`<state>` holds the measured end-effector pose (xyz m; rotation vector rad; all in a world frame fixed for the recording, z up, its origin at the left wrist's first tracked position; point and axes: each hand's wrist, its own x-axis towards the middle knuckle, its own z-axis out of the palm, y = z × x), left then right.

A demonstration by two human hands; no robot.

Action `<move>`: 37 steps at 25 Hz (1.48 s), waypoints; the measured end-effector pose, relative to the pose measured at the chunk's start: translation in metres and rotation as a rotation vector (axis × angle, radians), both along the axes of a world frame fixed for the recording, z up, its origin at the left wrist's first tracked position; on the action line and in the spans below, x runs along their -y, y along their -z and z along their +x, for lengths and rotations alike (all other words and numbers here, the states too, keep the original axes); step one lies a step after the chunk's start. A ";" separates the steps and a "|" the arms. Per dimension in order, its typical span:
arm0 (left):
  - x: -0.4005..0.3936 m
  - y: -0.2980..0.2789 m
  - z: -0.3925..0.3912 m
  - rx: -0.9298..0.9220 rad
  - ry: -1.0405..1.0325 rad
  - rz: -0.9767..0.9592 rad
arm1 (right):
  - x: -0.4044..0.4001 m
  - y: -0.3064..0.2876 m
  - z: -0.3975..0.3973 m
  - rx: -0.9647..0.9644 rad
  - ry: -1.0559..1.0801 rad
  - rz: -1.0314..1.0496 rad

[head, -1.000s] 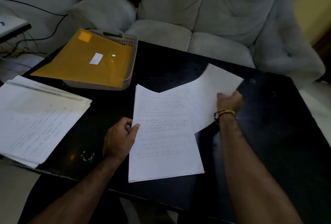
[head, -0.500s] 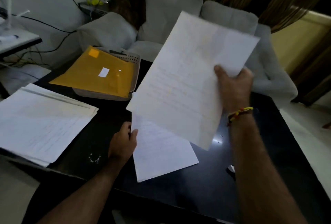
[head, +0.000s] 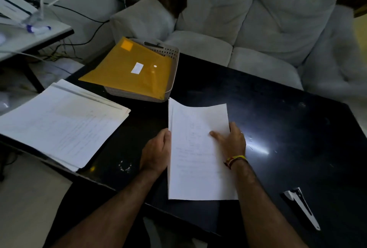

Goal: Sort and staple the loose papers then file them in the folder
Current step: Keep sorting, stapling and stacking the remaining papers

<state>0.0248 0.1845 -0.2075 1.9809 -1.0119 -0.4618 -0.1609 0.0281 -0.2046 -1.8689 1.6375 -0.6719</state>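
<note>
Both hands square the sheets (head: pixel 195 160) on the counter (head: pixel 288 128) — left hand (head: pixel 155 153) fingers curled against the edge, right hand (head: pixel 231 141) fingers straight, pressing.

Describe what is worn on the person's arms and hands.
Both forearms are bare, with no sleeves in view and no gloves. The right hand has a thin band at its wrist, a bracelet of yellow, red and dark strands. A small glint on one of its fingers may be a ring, but it is too small to tell. The left hand and its wrist carry nothing.
</note>
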 end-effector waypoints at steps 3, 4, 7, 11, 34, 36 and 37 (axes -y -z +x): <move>0.001 0.002 -0.001 -0.015 0.008 -0.020 | -0.003 0.002 -0.001 0.111 0.039 -0.037; 0.001 0.002 -0.002 0.008 0.027 -0.013 | -0.004 0.004 -0.002 0.156 0.061 -0.072; 0.002 0.006 0.000 0.062 0.038 0.013 | -0.004 0.003 -0.002 0.374 0.152 -0.179; 0.002 0.002 -0.001 0.085 0.036 0.017 | -0.004 -0.003 -0.009 0.515 0.167 -0.119; -0.002 0.003 0.002 -0.024 0.054 -0.112 | -0.043 0.001 -0.022 0.572 0.135 -0.061; -0.002 0.001 0.000 -0.003 0.052 -0.103 | -0.043 -0.001 -0.022 0.571 0.100 -0.055; -0.001 -0.002 -0.001 0.006 0.050 -0.099 | -0.043 -0.003 -0.022 0.566 0.083 -0.047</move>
